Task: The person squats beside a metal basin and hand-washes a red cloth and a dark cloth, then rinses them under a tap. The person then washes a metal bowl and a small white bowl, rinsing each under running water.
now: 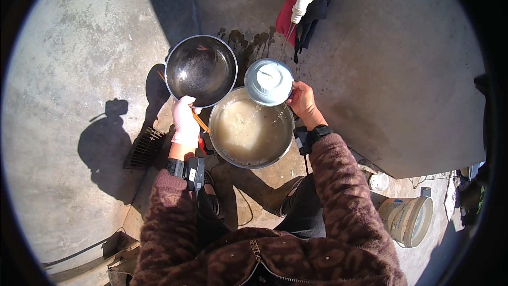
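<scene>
My left hand (185, 121), in a pale pink glove, grips the near rim of a dark, glossy round pan (202, 69), tilted so its inside faces me. Thin orange-brown sticks (200, 122) pass by that hand, and I cannot tell whether it holds them too. With its fingers on the right rim, my bare right hand (303, 101) holds a shiny pale metal bowl (254, 87) under a thin stream of water. The stream falls from a white plastic tap (304, 0). Below both vessels is a large metal pot (216, 151) of cloudy water, partly covered by the bowl.
Red cloth (286, 18) and black cloth (305, 33) hang behind the tap. A red-handled object (203, 146) is left of the pot, near a dark slotted grate (146, 149). At lower right lies a whitish bucket (401, 220), with a small white container (379, 182) beyond it.
</scene>
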`<state>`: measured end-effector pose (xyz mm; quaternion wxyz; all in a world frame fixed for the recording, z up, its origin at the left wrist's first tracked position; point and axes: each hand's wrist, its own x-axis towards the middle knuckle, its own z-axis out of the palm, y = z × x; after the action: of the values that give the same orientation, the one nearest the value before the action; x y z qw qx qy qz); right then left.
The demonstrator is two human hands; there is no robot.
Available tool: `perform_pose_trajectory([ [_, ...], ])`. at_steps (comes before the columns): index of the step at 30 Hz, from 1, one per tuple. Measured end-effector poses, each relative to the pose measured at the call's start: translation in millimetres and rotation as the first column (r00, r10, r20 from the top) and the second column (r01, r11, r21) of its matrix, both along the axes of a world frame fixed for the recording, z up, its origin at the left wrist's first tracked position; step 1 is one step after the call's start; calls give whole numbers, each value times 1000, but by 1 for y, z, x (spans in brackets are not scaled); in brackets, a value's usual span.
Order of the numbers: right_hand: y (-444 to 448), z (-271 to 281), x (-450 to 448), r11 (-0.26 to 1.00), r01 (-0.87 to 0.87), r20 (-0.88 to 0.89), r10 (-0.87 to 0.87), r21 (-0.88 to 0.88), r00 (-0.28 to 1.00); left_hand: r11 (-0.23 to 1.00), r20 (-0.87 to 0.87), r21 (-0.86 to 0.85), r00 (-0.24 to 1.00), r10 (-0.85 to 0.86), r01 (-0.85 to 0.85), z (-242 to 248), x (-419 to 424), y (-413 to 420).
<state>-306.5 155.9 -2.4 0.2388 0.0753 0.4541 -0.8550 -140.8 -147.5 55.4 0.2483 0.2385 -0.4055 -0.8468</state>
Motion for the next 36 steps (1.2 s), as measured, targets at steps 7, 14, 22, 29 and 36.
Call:
perform_pose_trajectory([
  [7,3,7,2,993,58,40,-54,-106,998,999,-35,-21,999,-32,31,7,4,3],
  [14,3,10,3,994,-20,30,23,-104,999,999,-31,-23,999,-35,34,9,4,3],
  [22,13,7,1,997,-46,-10,46,-59,999,1000,22,-15,1000,-2,3,8,4,0],
  [29,3,17,7,995,-64,-78,70,81,994,1000,-4,-19,1000,-10,10,7,3,-1],
  [36,-34,25,35,424,238,-464,581,874,669,999,-24,-14,999,-33,33,-4,2,-9],
])
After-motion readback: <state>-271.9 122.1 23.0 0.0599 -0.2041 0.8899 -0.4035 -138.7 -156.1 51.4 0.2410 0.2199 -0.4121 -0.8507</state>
